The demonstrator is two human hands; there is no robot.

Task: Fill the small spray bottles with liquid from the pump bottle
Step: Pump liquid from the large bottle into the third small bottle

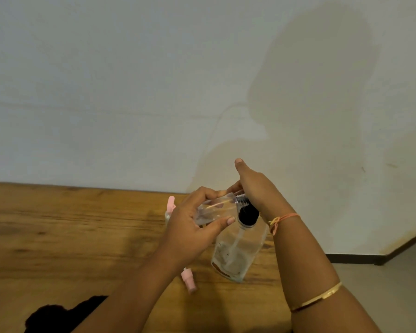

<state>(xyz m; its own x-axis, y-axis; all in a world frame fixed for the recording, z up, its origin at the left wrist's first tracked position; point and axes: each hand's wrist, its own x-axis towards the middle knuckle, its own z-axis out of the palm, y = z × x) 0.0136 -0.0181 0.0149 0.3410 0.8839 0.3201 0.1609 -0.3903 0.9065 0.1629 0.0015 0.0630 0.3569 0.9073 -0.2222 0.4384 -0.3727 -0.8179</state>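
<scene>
While the left hand (190, 228) grips the small spray bottle (214, 210) nearly horizontal, mouth toward the pump bottle (235, 257), the right hand (256, 191) presses flat on its pump head (246, 213).

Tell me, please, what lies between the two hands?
Head view: the small spray bottle, held by the left hand, and the black pump head under the right hand.

The single head-worn camera looks forward and down at close range, framing the left hand (187, 229) gripping the small spray bottle (216, 207) and the right hand (257, 188) at lower centre, the wooden table (58, 236) below, the white wall (130, 80) above.
</scene>
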